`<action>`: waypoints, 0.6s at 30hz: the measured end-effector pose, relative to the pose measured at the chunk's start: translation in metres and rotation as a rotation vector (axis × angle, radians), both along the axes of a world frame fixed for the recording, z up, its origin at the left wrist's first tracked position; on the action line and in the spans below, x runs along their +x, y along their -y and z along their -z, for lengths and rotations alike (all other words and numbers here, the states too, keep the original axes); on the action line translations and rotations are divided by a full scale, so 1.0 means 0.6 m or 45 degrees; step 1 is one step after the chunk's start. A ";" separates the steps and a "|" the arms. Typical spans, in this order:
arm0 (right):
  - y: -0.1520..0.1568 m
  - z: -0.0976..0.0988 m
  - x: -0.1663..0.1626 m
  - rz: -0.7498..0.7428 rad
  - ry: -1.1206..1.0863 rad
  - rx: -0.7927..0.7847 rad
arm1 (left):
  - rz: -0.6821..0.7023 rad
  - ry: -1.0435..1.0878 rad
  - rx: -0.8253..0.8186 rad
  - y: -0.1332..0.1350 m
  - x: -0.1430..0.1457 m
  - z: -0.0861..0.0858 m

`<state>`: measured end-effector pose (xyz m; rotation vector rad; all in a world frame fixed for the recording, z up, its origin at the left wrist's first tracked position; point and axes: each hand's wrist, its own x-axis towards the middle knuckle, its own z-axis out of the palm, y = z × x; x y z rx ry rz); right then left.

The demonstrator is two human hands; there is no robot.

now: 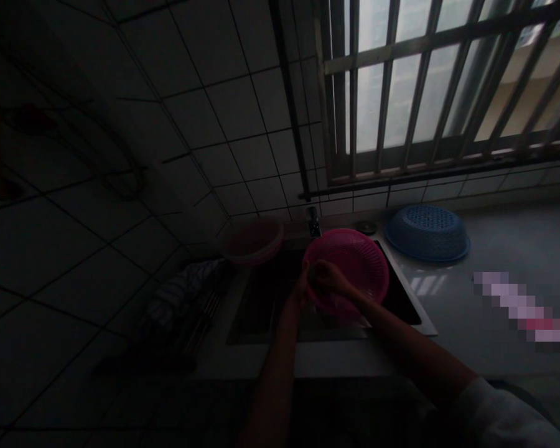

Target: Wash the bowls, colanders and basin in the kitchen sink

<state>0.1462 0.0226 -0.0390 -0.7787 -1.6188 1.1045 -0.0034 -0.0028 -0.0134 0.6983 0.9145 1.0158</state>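
A pink plastic colander (361, 264) is held tilted over the dark sink (256, 311), its slotted inside facing me. My left hand (303, 285) is closed on the colander's left rim. Inside the colander, close to that rim, my right hand (329, 277) has its fingers curled together. Something small and greyish may be between them, but the dim light hides what it is. Behind the colander stands the faucet (313, 222).
On the counter to the right, a blue basket (427, 233) lies upside down beside a small round dark lid (366, 228). A pale pink basin (254, 241) sits behind the sink's left side. Left of the sink is a striped cloth (177, 289). A barred window (424, 87) is above.
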 end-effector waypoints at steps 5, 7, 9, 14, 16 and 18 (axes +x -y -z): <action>-0.028 -0.020 0.059 0.590 -0.025 -0.078 | 0.155 0.087 0.147 0.008 0.024 0.000; -0.025 -0.018 0.057 0.614 -0.012 -0.110 | 0.140 0.063 0.167 0.007 0.026 0.002; -0.013 -0.009 0.036 0.416 0.047 -0.133 | 0.089 0.007 0.130 0.004 0.020 0.003; 0.020 0.012 -0.011 -0.390 0.209 -0.285 | -0.199 -0.196 0.147 -0.009 -0.003 -0.002; 0.021 0.008 -0.004 -0.558 0.194 -0.341 | -0.239 -0.239 0.208 -0.011 -0.004 -0.002; 0.015 -0.005 0.015 -0.514 0.070 -0.352 | -0.173 -0.211 0.201 -0.008 0.001 0.002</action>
